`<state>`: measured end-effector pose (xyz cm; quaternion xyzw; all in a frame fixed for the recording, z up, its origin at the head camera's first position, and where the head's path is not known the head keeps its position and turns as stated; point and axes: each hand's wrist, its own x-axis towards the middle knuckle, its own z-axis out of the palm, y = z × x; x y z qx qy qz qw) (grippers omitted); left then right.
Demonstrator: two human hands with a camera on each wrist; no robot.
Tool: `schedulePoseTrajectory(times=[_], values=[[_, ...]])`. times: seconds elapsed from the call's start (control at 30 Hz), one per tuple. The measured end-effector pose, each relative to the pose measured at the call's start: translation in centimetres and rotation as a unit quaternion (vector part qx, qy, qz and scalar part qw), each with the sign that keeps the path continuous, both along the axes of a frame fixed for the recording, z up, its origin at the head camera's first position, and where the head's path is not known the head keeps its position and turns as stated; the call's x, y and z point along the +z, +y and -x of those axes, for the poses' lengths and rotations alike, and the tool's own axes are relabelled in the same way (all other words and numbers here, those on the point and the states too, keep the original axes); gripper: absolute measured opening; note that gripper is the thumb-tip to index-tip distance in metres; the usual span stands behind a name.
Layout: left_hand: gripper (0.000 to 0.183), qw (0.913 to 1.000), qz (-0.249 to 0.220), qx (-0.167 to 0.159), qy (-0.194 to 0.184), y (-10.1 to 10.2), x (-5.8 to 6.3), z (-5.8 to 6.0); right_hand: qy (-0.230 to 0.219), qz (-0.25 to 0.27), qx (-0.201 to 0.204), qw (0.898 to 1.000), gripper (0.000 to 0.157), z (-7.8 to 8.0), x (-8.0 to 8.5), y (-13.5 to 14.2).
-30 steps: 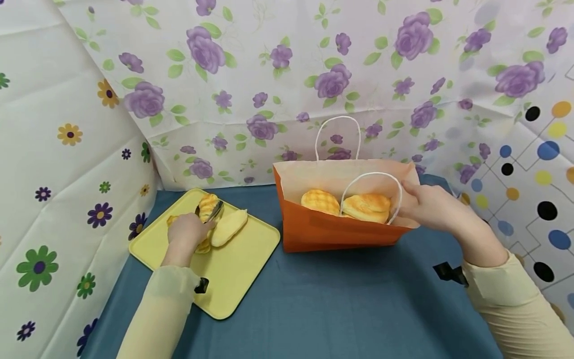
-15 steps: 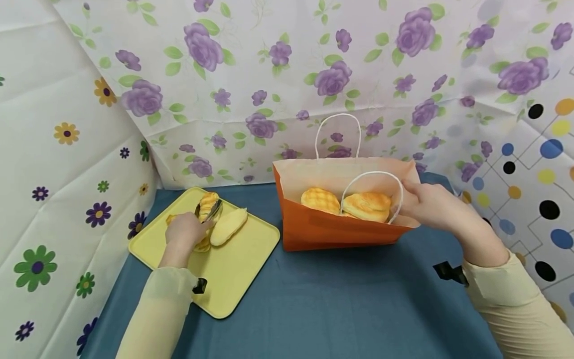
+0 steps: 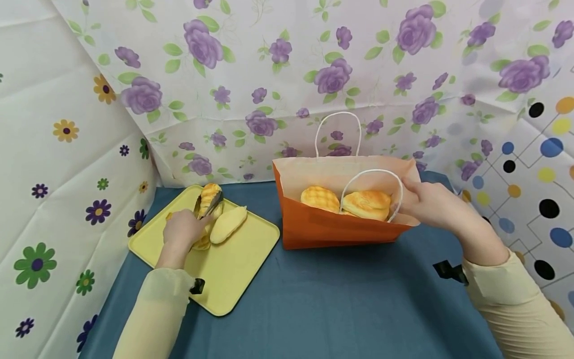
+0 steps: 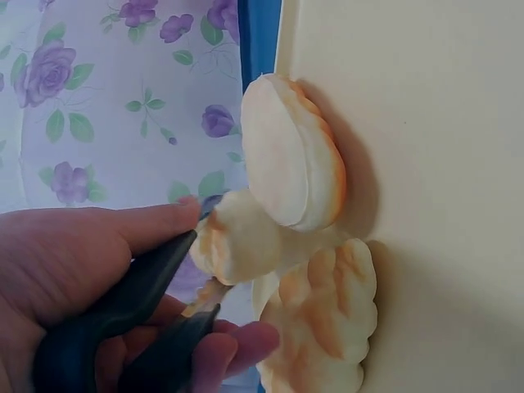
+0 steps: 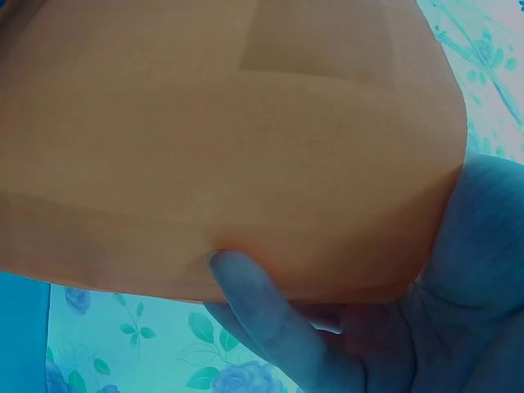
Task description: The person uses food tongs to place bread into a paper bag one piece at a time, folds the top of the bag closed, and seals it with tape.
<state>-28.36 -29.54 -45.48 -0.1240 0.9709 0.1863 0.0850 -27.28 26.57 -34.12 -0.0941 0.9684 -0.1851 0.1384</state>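
Observation:
My left hand (image 3: 181, 232) grips a pair of tongs (image 3: 216, 200) with black handles (image 4: 135, 295), above the yellow tray (image 3: 237, 271). Between the tong arms is a ridged golden bread roll (image 3: 209, 193). Beside it on the tray lies a pale oval bread (image 3: 228, 224), seen from its flat side in the left wrist view. A scalloped bread (image 4: 323, 319) lies under the tongs, partly hidden in the head view. At the right, my right hand (image 3: 430, 204) holds the side edge of an orange paper bag (image 3: 336, 232), thumb and fingers on either side of the paper.
Inside the bag's mouth sit a grid-topped bun (image 3: 320, 198) and a golden bread (image 3: 367, 204). Two white handles rise from the bag, the front handle (image 3: 375, 172) crossing the opening. A blue cloth (image 3: 332, 299) covers the table; a floral curtain (image 3: 251, 75) hangs behind.
The tongs and the bread roll in them have moved slightly away from me, toward the tray's back corner. My right hand stays on the bag's edge. The head view has tilted slightly.

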Motion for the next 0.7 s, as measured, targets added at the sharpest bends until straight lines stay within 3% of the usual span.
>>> schedulePoseTrajectory(times=[0.17,0.4,0.57,0.7], values=[[0.059,0.9982,-0.005,-0.007,0.059,-0.2,-0.2,0.1,0.000,0.002,-0.001,1.000,0.102,0.0,-0.1,0.1],[0.058,0.9864,-0.033,-0.003,0.161,0.0,-0.3,0.0,-0.001,0.007,-0.001,1.000,0.102,-0.1,-0.2,0.3],[0.065,0.9771,-0.055,-0.012,0.205,0.5,0.3,-0.3,0.001,0.006,0.000,1.000,0.102,-0.1,-0.3,0.3],[0.059,0.9689,-0.071,-0.017,0.237,1.1,1.3,-0.6,0.000,0.007,-0.002,1.000,0.104,0.0,-0.4,0.4]])
